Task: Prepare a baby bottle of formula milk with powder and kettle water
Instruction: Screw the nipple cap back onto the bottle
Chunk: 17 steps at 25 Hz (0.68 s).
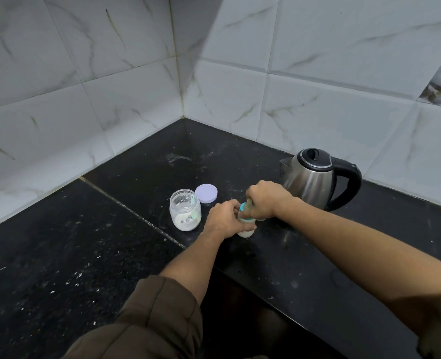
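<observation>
Both hands meet at the baby bottle, which stands upright on the black tabletop between the powder jar and the kettle. Left hand is wrapped around the bottle's body, hiding most of it; only the milky white base and a bit of the blue collar show. Right hand is closed over the top, so the teat or cap under its fingers cannot be made out. The jar is open, part filled with white powder, and a pale scoop seems to rest inside it. Its lilac lid lies flat just behind it. The steel kettle's lid is shut, its black handle turned right. Brown sleeves are cut off at the lower edge.
</observation>
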Tool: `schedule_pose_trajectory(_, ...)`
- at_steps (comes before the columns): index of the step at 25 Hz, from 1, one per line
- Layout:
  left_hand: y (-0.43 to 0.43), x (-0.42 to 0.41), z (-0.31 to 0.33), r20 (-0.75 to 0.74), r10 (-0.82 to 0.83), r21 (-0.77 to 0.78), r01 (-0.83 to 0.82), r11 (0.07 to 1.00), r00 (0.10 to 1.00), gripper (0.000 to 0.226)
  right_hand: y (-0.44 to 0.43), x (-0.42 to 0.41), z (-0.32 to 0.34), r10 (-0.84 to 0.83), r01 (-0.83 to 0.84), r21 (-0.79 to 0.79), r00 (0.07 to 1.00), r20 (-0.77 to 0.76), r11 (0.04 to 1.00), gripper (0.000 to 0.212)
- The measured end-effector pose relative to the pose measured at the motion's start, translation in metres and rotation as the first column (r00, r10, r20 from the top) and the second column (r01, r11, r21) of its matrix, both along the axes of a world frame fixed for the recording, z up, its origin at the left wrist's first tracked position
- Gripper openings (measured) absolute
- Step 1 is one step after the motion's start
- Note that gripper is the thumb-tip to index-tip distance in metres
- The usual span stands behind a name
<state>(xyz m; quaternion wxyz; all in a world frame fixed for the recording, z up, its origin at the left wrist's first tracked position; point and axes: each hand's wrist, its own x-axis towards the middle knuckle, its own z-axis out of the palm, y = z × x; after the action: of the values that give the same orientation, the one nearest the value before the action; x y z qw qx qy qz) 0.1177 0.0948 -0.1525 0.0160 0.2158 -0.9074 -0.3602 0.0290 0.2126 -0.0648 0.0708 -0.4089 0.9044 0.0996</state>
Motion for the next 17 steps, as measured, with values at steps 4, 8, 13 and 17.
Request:
schedule_pose_trajectory(4, -0.001, -0.002, 0.003, 0.018, -0.02, -0.007, 0.02, 1.0, 1.0, 0.049, 0.0, -0.005, 0.002, 0.079, -0.081, 0.017, 0.99, 0.119, 0.997, 0.06)
schedule_pose_trajectory(8, 0.0, -0.003, 0.003, 0.016, -0.017, 0.011, 0.017, 1.0, 1.0, 0.05, 0.0, -0.008, 0.007, 0.121, -0.127, 0.03, 0.982, 0.148, 0.992, 0.052)
schedule_pose_trajectory(13, 0.005, -0.003, 0.004, 0.013, 0.026, 0.009, -0.026, 1.0, 1.0, 0.044, -0.001, -0.001, -0.005, -0.013, 0.019, -0.055, 0.993, 0.118, 0.998, 0.046)
schedule_pose_trajectory(17, 0.004, -0.004, 0.005, 0.018, 0.019, 0.014, -0.019, 1.0, 1.0, 0.042, -0.001, 0.006, -0.011, -0.137, 0.154, -0.112, 0.98, 0.146, 0.982, 0.046)
